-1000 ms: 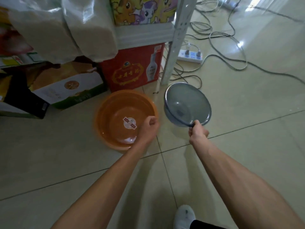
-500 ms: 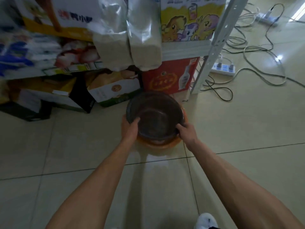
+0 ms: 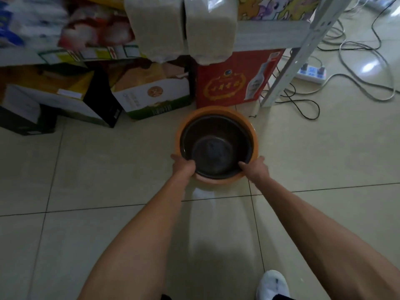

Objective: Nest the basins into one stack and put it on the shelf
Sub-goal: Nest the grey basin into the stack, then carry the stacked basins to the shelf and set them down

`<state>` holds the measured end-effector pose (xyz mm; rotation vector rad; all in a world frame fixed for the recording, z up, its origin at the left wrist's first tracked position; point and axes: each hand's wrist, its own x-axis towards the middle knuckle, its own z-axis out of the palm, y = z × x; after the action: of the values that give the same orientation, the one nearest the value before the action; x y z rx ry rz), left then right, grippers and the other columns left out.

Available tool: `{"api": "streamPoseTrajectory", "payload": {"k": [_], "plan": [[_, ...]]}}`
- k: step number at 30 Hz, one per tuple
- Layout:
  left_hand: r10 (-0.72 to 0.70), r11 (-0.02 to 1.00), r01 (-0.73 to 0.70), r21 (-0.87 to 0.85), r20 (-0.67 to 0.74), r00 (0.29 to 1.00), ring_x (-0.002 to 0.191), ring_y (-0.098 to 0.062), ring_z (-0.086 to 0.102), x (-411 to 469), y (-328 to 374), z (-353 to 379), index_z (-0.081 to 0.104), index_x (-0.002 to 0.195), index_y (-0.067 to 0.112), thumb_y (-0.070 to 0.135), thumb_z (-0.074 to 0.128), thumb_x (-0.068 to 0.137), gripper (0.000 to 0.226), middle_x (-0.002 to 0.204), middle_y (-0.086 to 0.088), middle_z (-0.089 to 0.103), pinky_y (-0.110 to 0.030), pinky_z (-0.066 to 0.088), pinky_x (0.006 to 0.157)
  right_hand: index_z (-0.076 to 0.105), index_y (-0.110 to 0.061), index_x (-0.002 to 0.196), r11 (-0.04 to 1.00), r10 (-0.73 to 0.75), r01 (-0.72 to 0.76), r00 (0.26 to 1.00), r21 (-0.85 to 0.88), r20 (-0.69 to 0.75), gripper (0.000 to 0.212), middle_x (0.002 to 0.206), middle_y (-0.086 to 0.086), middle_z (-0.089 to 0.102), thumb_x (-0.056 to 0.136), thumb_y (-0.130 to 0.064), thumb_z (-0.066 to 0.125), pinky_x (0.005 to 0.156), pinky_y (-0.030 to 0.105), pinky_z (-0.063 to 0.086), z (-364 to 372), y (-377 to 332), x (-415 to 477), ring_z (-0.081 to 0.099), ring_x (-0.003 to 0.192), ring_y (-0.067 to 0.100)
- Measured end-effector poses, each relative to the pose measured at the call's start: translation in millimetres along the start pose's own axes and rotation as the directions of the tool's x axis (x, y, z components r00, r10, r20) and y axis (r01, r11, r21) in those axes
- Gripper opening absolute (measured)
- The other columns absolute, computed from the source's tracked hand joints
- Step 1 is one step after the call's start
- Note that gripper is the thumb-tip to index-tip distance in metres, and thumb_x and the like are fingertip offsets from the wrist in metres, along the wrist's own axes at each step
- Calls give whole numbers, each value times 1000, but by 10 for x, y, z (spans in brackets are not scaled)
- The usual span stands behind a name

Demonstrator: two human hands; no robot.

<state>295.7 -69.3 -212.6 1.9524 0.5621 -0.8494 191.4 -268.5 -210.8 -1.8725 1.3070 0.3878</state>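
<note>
Basins: I see the dark grey basin (image 3: 216, 146) seated inside the orange basin (image 3: 218, 180), its rim below the orange rim all round. A second ago the two stood side by side on the floor; half a second ago the grey one was already in.
Stack position: on the tiled floor (image 3: 108, 169), just in front of the red carton (image 3: 233, 83) and near the foot of the white shelf post (image 3: 287, 70).
Left hand (image 3: 184, 167): grasping the near-left rim of the stack, fingers hooked over the edge into the grey basin, as in the frame before.
Right hand (image 3: 255, 169): grasping the near-right rim, thumb inside and fingers spread along the outside. A second ago it held the grey basin alone.
Shelf (image 3: 270, 35): its lowest board carries two pale bagged packs (image 3: 184, 29) above the cartons.
View: closer and more over the stack than before.
Foot: my white shoe (image 3: 273, 284) at the bottom edge.
</note>
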Motion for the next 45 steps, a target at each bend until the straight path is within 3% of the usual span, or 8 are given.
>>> {"api": "streamPoseTrajectory", "payload": {"k": [4, 11, 17, 25, 33, 38, 42, 45], "plan": [[3, 991, 1, -136, 29, 1000, 118, -32, 63, 438, -364, 4, 44, 132, 16, 30, 77, 65, 76, 135, -11, 62, -53, 54, 98, 49, -2, 137, 960, 136, -135, 991, 247, 13, 56, 127, 23, 63, 94, -27, 73, 76, 53, 66, 213, 37, 161, 69, 108, 44], [-85, 972, 112, -206, 136, 987, 66, -21, 65, -188, -83, -310, 61, 98, 5, 0, 73, 85, 19, 88, -12, 70, -38, 58, 61, 61, -1, 129, 920, 208, -224, 974, 321, 84, 45, 123, 24, 68, 91, -21, 76, 73, 52, 67, 109, 80, -149, 73, 103, 41], [-91, 970, 116, -214, 120, 989, 66, -20, 63, -1449, 662, -841, 58, 101, 4, -2, 72, 84, 24, 85, -11, 68, -49, 60, 82, 62, -4, 124, 911, 195, -223, 974, 347, 112, 37, 117, 21, 70, 93, -21, 71, 70, 51, 67, -806, -395, -1214, 73, 98, 39], [-28, 959, 55, -277, 100, 995, 69, -22, 65, -4187, 1995, -1946, 51, 113, 5, 0, 71, 86, 34, 94, -15, 68, -43, 61, 67, 59, 1, 129, 936, 60, -84, 995, 342, 82, 58, 124, 24, 67, 82, -26, 80, 57, 56, 65, -2649, -1284, -3070, 73, 99, 44], [80, 960, -62, -272, 55, 995, 56, -18, 58, -6079, 3062, -3008, 61, 81, 8, 13, 77, 77, 17, 65, -9, 62, -26, 54, 50, 63, -6, 120, 938, -134, 85, 983, 335, 125, 32, 115, 24, 73, 90, -16, 68, 66, 55, 66, -4228, -2461, -4984, 76, 96, 42], [241, 935, -226, -275, 23, 970, 66, -25, 60, -6884, 3673, -3714, 68, 91, 6, 27, 78, 80, 26, 75, -13, 64, -38, 62, 63, 67, -6, 101, 929, -283, 254, 956, 270, 73, 20, 105, 24, 74, 86, -20, 66, 80, 58, 64, -4895, -3059, -5790, 75, 96, 39], [378, 885, -360, -294, 5, 926, 61, -20, 54, -7482, 4285, -4173, 66, 91, 6, 24, 74, 87, 20, 71, -10, 60, -17, 47, 35, 57, -2, 115, 861, -357, 310, 933, 402, 45, 21, 109, 28, 68, 95, -8, 59, 40, 43, 59, -5413, -3623, -6584, 71, 69, 35], [448, 836, -421, -352, -4, 894, 67, -22, 57, -7795, 4770, -4465, 63, 96, 7, 25, 75, 84, 25, 76, -12, 60, -27, 51, 48, 58, -1, 112, 828, -383, 333, 924, 451, 22, 17, 107, 26, 64, 97, -10, 57, 45, 43, 61, -5766, -4048, -6966, 70, 74, 35]]}}
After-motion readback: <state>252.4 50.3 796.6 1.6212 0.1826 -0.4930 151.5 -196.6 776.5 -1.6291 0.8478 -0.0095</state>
